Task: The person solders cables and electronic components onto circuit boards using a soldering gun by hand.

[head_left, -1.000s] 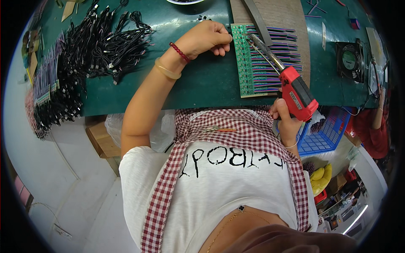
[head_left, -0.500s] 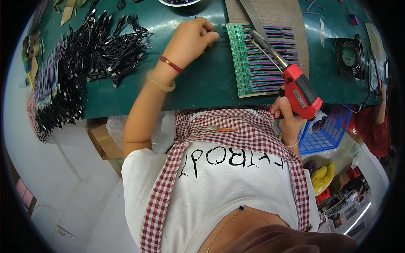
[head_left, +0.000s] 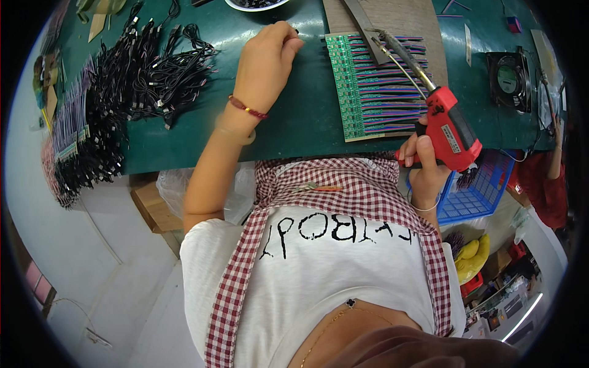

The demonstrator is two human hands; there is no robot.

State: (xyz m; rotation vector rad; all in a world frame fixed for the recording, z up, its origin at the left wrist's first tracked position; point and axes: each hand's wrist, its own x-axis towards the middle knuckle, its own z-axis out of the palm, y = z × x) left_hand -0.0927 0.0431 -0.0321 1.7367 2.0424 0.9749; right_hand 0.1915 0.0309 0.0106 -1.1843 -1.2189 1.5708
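Wires, thin and multicoloured (head_left: 392,99), are already attached to the green circuit-board panel (head_left: 339,86), right of centre; its left edge seems mostly bare. Red-and-black soldering gun (head_left: 451,130) is gripped by right hand (head_left: 429,168); left hand (head_left: 265,58) fingers seem pinched, contents unclear.

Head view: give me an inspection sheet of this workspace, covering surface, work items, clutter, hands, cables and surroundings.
Surface: green workbench, with a brown board on it.
Work items: green circuit-board panel with rows of coloured wires; metal strip overlapping some wires; red soldering gun, tip above the panel area, contact unclear.
Clutter: bowl at the far edge of view; black fan at right.
Hands: left hand curled over the bench, contents unclear; right hand holding the soldering gun.
Cables: tangled black cables heaped at left.
Surroundings: blue crate, cardboard box, another person's red sleeve.
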